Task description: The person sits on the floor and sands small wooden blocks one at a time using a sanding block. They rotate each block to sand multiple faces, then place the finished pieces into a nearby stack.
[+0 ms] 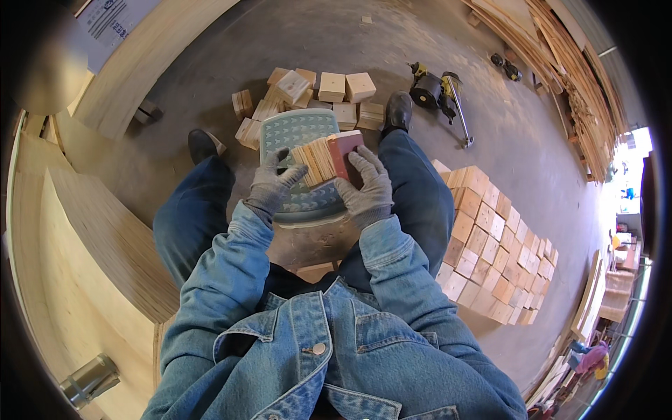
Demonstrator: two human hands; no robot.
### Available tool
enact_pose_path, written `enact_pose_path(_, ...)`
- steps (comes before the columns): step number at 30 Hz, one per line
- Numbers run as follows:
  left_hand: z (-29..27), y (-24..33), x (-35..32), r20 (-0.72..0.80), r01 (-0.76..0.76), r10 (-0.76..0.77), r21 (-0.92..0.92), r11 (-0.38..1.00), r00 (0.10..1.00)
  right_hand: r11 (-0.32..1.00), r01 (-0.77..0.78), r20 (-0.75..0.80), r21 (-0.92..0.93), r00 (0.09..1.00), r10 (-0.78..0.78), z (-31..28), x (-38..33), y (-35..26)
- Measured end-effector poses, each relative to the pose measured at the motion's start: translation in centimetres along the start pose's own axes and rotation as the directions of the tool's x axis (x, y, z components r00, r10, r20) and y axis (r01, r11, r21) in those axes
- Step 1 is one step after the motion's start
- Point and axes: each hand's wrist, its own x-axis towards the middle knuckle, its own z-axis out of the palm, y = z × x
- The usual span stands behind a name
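Note:
Between my knees I have a block of layered plywood, its striped edge facing up. My gloved left hand grips the block's left end, thumb and fingers bent around it. At the block's right end is a flat reddish-brown piece that looks like sandpaper, pressed against the wood. My gloved right hand closes on that piece from the right. Below both hands stands a pale blue-green plastic stool with a bumpy top; whether the block rests on it I cannot tell.
Several loose wood blocks lie beyond the stool. To my right is a stacked pile of blocks. Yellow-and-black power tools sit past my right foot. Large plywood panels stand on my left, and long boards lie at the far right.

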Motion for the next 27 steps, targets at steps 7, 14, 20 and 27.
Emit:
enact_pose_path(7, 1.0, -0.2, 0.8, 0.083, -0.024, 0.031, -0.079, 0.997, 0.996, 0.997, -0.08, -0.013, -0.021, 0.997, 0.079, -0.8, 0.7, 2.5)
enact_pose_path(14, 1.4, -1.3, 1.4, 0.069, -0.072, 0.065, 0.109, 0.991, 0.996, 0.985, -0.171, 0.092, 0.0, 0.981, 0.17, -0.5, 0.9, 1.7)
enact_pose_path(20, 1.9, -2.8, 1.8, 0.032, -0.142, 0.14, 0.045, 0.989, 0.99, 0.987, -0.161, 0.163, -0.009, 0.973, 0.161, -0.8, 1.0, 2.0)
enact_pose_path(27, 2.6, -2.1, 0.8, -0.085, -0.277, 0.264, -0.274, 0.921, 0.961, 0.991, -0.135, 0.144, -0.01, 0.98, 0.135, -1.0, 1.3, 1.9)
